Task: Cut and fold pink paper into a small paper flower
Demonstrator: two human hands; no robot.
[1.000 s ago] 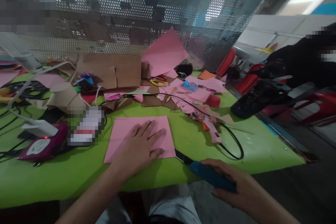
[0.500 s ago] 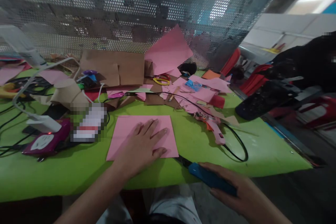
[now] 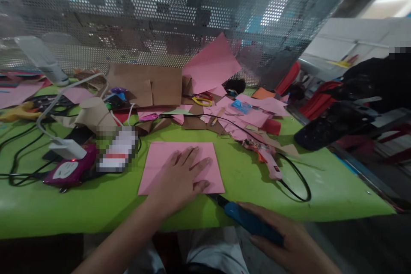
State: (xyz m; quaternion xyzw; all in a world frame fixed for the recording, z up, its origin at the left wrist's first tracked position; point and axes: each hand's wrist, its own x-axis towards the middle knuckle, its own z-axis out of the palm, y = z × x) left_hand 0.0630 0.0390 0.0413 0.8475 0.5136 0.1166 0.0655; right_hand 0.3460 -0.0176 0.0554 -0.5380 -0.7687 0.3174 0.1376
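A folded-looking sheet of pink paper [image 3: 157,162] lies on the green table [image 3: 105,209] in front of me. My left hand [image 3: 180,175] rests flat on it, fingers spread. In my right hand [image 3: 276,235] is a blue-handled utility knife [image 3: 244,218], gripped around the handle at the table's front edge. Its dark blade points left and touches or lies just under the paper's near edge; I cannot tell which. To the right of the paper lies a pink hot glue gun [image 3: 269,165] with a black cord.
Pink paper scraps [image 3: 231,115], yellow-handled scissors [image 3: 203,101] and a brown cardboard piece [image 3: 163,85] crowd the back. A purple power strip [image 3: 72,173] with a white plug and cables sits left. A dark-clothed person [image 3: 379,81] is at the far right.
The knife blade has slid leftward along the paper's near edge with my right hand. My left hand keeps its place on the paper. The view has shifted slightly left.
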